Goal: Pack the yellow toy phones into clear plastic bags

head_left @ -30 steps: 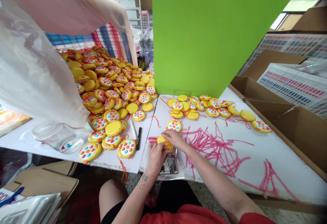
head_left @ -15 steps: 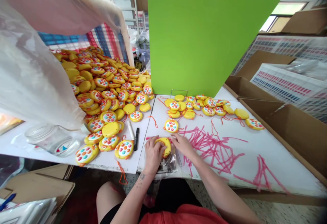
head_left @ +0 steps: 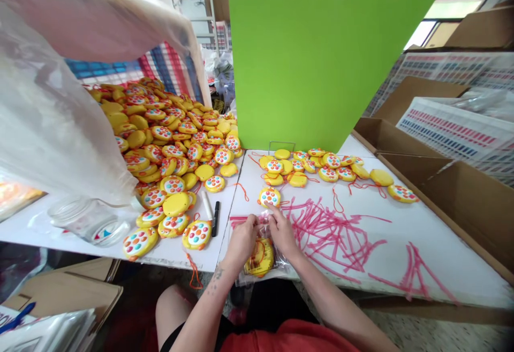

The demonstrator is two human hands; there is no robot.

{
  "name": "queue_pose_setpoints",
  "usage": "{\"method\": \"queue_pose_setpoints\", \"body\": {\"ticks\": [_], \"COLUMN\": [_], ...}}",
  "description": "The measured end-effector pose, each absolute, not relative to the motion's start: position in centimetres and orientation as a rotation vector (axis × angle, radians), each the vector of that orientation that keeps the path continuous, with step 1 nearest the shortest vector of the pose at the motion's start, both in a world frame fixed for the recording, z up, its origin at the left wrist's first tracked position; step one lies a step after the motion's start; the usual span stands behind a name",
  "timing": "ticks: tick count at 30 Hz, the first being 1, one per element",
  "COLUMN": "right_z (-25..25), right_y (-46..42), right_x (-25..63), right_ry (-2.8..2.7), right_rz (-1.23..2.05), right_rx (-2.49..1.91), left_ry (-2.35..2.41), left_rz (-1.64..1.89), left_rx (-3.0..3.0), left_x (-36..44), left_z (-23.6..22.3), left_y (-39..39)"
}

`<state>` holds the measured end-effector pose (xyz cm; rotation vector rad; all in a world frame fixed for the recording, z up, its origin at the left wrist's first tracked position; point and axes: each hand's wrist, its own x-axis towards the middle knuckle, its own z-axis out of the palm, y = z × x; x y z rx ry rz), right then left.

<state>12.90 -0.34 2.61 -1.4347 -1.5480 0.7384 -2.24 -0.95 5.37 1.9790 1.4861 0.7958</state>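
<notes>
A clear plastic zip bag (head_left: pixel 246 276) lies at the table's front edge with a yellow toy (head_left: pixel 259 260) inside it, cord uppermost. My left hand (head_left: pixel 244 237) pinches the bag's top edge. Close beside it, my right hand (head_left: pixel 282 233) grips the same edge, its index finger stretched forward. That finger reaches to a yellow animal-shaped toy (head_left: pixel 269 197) with coloured dots on a white face; whether it touches cannot be told. Pink strips (head_left: pixel 337 239) are scattered to the right of my right hand.
A big heap of the yellow toys (head_left: pixel 172 127) fills the left. More toys (head_left: pixel 329 160) line the foot of a green board (head_left: pixel 321 68). A black marker (head_left: pixel 216 218) and a clear jar (head_left: pixel 88 221) lie on the left. Cardboard boxes (head_left: pixel 461 202) border the right.
The yellow toy has gone down into the bag, nearer to me. My left hand has let go of the toy and moved to the bag's top edge, close to my right hand.
</notes>
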Motion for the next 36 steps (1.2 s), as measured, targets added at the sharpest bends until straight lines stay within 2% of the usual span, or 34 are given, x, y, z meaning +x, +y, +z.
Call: {"method": "queue_pose_setpoints", "body": {"ticks": [3, 5, 9, 13, 17, 21, 25, 31, 34, 36], "right_z": [2.8, 3.1, 3.4, 2.5, 0.8, 1.6, 3.6, 5.1, 6.0, 6.2], "right_y": [-0.5, -0.6, -0.8, -1.4, -0.2, 0.8, 1.0, 0.7, 0.4, 0.9], "right_x": [12.9, 12.9, 12.8, 13.6, 15.3, 15.1, 13.1, 11.8, 11.7, 11.9], "right_ry": [-1.422, -1.366, -1.396, -1.459, -1.551, -1.790, -2.088, -2.388, -2.387, -2.174], "right_rz": [0.923, 1.001, 0.986, 0.778, 0.619, 0.164, 0.080, 0.048, 0.156, 0.330], "right_rx": [-1.293, -1.246, -1.245, -1.280, -1.340, -1.159, -0.853, -0.841, -0.938, -1.065], "left_ry": [1.560, 1.555, 1.396, 1.351, 1.262, 1.154, 1.099, 1.227, 1.300, 1.232], "left_rz": [1.225, 1.379, 1.190, 1.114, 1.211, 1.201, 1.195, 1.117, 1.049, 1.022], "left_rx": [1.806, 1.539, 1.138, 1.109, 0.948, 0.749, 0.913, 1.431, 1.548, 1.548], "left_x": [-3.1, -3.9, -4.8, -4.3, -3.5, -2.8, -2.5, -2.9, -3.0, -2.9], "left_z": [4.9, 4.0, 2.0, 1.2, 0.8, 0.8, 2.0, 5.1, 5.9, 5.7], "left_y": [-2.0, -2.3, -2.4, -3.0, -2.9, -2.9, -3.2, -3.3, -2.8, -2.2]}}
